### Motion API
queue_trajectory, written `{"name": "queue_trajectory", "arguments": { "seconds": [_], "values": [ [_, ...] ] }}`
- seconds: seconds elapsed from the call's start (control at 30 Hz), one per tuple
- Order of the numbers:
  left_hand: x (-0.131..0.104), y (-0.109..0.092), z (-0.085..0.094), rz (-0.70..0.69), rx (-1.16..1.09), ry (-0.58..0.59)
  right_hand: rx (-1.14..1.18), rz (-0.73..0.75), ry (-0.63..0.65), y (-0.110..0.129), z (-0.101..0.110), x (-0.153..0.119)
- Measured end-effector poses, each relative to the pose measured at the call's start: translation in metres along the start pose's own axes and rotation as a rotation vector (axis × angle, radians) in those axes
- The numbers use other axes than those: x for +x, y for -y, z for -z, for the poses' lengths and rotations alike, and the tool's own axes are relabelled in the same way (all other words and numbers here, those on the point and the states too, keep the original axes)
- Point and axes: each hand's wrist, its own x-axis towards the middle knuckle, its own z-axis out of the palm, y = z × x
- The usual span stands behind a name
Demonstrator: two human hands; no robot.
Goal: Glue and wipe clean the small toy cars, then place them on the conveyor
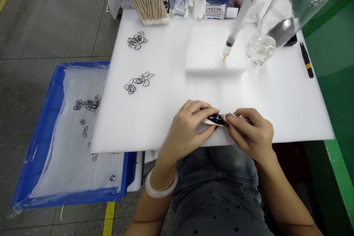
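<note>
Glossy black on its upper face and white along its lower edge, a small elongated piece (215,119) sits between the person's two hands, just above the near edge of a flat white foam board (124,125). From where I stand, the left hand (190,121) is closed round its left end, thumb below and fingers above, while the right hand (251,129) pinches a folded white cloth (226,115) against the other end. With both grips on it and the cloth pressed there, work on this piece looks under way rather than finished, though its covered parts are hidden from me. Two loose clusters of thin, black-rimmed, D-shaped rings lie on the board's left side, an upper group (137,40) and a lower group (138,82), neither touched by a hand. More such rings (88,104) are scattered on the white lining of a rectangular blue plastic tray (38,147) beside the board; which of them are done and which are left, I cannot tell. A clear syringe with an orange tip (235,27) leans over a raised white foam block (204,51), and black pointed tweezers (306,61) lie at the far right, both out of hand.
</note>
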Motion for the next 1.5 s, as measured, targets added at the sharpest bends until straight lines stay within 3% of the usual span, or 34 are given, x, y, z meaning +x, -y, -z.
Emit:
{"name": "queue_trajectory", "arguments": {
  "seconds": [0.17, 0.33, 0.67, 1.5],
  "values": [
    [-0.0008, 0.0018, -0.0005, -0.011, -0.002, 0.004, -0.005, 0.091, 0.076, -0.0006, 0.0007, -0.0010],
    [-0.0010, 0.0024, -0.0012, -0.016, -0.006, 0.001, 0.145, 0.195, 0.118, -0.0034, 0.0044, -0.0016],
    [-0.0013, 0.0032, 0.0003, -0.030, -0.011, 0.022, 0.194, -0.166, -0.181, 0.0041, 0.0037, 0.0009],
    [-0.0027, 0.0028, 0.0034, -0.046, -0.052, 0.058, 0.147, -0.146, -0.164, 0.0032, -0.0004, 0.0021]
  ]
}}
